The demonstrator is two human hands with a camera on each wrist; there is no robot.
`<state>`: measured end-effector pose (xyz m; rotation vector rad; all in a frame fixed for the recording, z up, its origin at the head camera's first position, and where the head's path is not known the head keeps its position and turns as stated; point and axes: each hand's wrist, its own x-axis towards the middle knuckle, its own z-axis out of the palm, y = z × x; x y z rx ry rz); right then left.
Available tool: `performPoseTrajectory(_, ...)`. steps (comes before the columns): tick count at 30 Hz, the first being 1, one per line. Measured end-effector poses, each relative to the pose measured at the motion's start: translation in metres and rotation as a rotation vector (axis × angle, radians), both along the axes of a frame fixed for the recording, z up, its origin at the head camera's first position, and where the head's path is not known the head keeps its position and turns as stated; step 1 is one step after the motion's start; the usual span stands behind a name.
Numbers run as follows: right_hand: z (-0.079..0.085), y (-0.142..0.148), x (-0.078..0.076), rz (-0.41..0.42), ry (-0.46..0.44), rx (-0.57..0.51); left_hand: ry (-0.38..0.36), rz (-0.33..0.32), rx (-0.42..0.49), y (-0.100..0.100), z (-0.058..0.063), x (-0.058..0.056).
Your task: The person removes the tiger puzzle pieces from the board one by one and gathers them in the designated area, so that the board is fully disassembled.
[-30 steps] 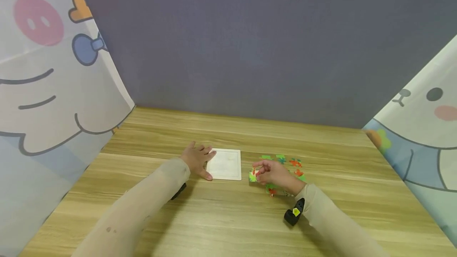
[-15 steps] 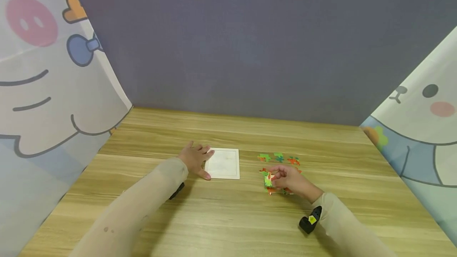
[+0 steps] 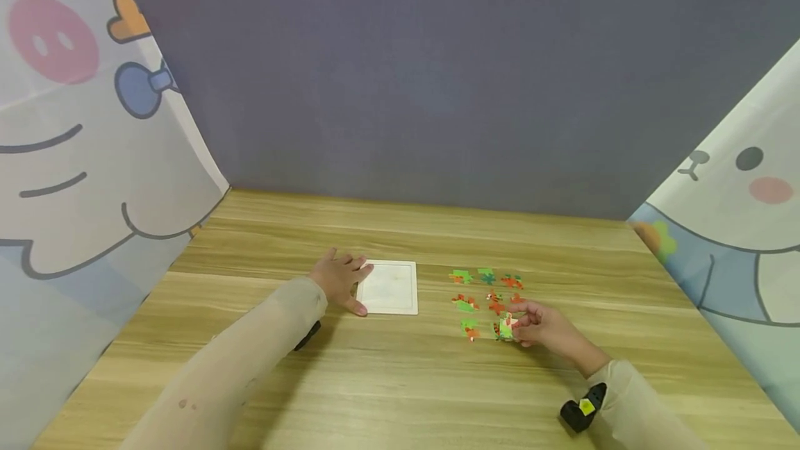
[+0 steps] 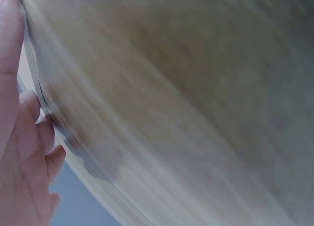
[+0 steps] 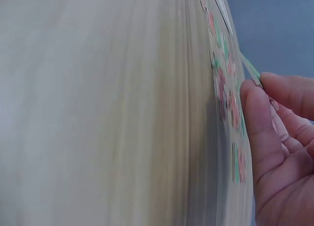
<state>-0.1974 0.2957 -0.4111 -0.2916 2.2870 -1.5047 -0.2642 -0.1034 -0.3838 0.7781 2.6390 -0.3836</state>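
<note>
My right hand (image 3: 546, 330) pinches a green and white jigsaw piece (image 3: 507, 326) between thumb and fingertips, at the right side of the loose jigsaw pieces. In the right wrist view the held piece (image 5: 251, 69) shows as a thin edge above the thumb. Loose jigsaw pieces (image 3: 464, 303) in green, orange and red lie in rough rows on the table. To their left is a flat white square tray (image 3: 388, 287) with a raised rim. My left hand (image 3: 339, 280) rests at its left edge, fingers spread; in the left wrist view only part of this hand (image 4: 27, 157) shows.
The wood-grain table (image 3: 387, 380) runs back to a grey panel (image 3: 400, 75). Cartoon-printed sheets (image 3: 69, 144) stand on both sides. A black wrist camera (image 3: 581, 410) hangs below the right sleeve.
My right hand has moved right with the jigsaw piece in its fingers, from beside the tray across the loose pieces, uncovering those on the left. The left hand stays at the tray.
</note>
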Motion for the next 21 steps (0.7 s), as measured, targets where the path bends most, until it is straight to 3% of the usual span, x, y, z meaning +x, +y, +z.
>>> performPoseTrajectory(7, 0.001, 0.015, 0.010, -0.073, -0.018, 0.046, 0.006, -0.005, 0.017, -0.002, -0.003, 0.000)
performPoseTrajectory(21, 0.000, 0.029, 0.007, -0.070, -0.088, 0.060, -0.003, 0.006, 0.032, -0.002, -0.004, -0.001)
